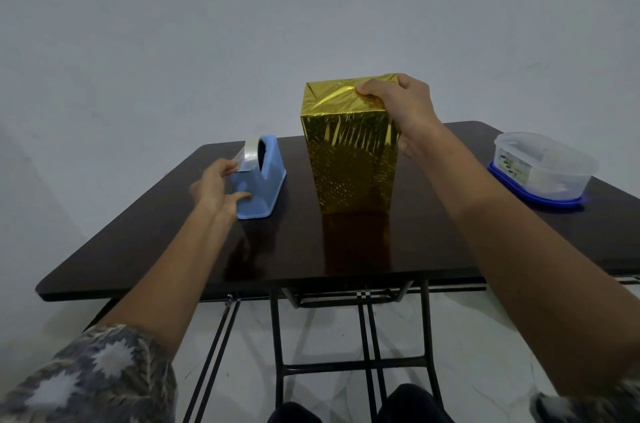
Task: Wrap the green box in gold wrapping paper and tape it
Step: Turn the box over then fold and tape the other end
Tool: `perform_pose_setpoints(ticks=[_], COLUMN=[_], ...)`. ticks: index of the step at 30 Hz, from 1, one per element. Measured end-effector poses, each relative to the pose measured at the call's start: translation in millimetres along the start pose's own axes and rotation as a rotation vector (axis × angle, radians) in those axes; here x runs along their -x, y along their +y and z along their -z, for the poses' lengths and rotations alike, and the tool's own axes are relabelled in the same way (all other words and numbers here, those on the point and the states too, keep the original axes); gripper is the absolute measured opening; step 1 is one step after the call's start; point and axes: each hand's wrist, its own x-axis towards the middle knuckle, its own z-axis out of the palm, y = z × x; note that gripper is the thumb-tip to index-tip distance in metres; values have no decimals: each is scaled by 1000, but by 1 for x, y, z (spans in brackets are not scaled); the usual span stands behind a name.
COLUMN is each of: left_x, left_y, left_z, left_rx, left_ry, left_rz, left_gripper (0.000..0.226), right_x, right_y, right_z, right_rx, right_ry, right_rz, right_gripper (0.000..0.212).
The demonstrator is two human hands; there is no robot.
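The box [349, 152] stands upright on the dark table [173, 242], fully covered in shiny gold wrapping paper; no green shows. My right hand [398, 107] grips its top right edge, the thumb pressing the folded paper flaps down on top. To the left sits a blue tape dispenser [263, 180] with a clear tape roll [251, 151]. My left hand [218, 189] is at the dispenser's near end, the fingers pinching the loose tape end at the cutter and the thumb resting against the dispenser's side.
A clear plastic container [543, 166] on a blue lid stands at the table's right side. A pale wall rises behind the table. Black metal table legs and my knees show below the front edge.
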Motion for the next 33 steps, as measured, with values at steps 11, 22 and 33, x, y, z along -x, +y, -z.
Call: perform_pose_setpoints(ticks=[11,22,33], left_x=[6,13,23], left_y=[-18,-29,-23], left_z=[9,11,9], left_rx=[63,137,-12], left_ry=[-14,57,44], left_rz=[4,36,61], left_gripper=[2,8,34], right_x=[0,0,-2], right_y=[-1,0,1], right_z=[-3,-4,-4], right_rx=[-13,-3,-18], right_ry=[14,20,21], right_rz=[3,3,0], right_gripper=[21,21,23])
